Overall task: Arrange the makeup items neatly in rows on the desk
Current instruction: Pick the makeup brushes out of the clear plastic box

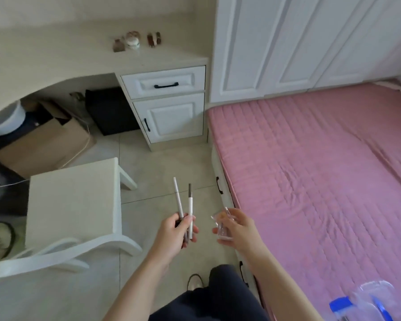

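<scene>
Beside the bed (310,170) — left hand (174,235) grips two pencils (184,209); right hand (237,230) pinches a clear item (221,224) — probably packaging.

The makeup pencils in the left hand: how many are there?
2. Both stand upright, side by side, in the left hand: the left pencil with a white upper end, the right pencil with a dark tip. Fingers may hide another.
</scene>
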The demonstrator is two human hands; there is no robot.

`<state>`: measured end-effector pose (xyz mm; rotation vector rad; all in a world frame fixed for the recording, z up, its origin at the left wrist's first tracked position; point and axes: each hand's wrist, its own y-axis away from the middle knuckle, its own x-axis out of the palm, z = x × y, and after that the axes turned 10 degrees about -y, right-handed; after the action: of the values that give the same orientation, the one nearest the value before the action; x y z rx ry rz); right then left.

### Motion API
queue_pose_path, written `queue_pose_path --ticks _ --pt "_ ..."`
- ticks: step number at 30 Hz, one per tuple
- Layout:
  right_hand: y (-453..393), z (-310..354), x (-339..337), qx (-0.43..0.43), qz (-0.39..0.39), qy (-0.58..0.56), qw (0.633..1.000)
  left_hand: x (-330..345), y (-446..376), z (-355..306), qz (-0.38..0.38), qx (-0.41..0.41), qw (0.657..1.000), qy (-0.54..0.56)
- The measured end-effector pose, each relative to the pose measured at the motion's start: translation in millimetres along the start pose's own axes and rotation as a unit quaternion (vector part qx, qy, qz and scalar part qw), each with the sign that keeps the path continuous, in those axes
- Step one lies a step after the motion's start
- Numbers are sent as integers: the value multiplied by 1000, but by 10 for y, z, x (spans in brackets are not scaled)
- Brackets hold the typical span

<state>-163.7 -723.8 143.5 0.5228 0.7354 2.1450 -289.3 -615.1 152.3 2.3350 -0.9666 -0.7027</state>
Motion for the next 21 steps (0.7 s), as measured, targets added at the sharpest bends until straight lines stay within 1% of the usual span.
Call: queue_pose_path --ticks 8,18,21 --pt "-865 689 385 -23 44 30 998 -215 -815 -622 -36 -1 999 23" --pt "-2243 2060 650 -89 83 105 987 -328 -2062 -1842 -79 15 995 58" --pt "-2566 2387 761 -91 85 120 985 -381 -2341 -2132 -90 16 994 58"
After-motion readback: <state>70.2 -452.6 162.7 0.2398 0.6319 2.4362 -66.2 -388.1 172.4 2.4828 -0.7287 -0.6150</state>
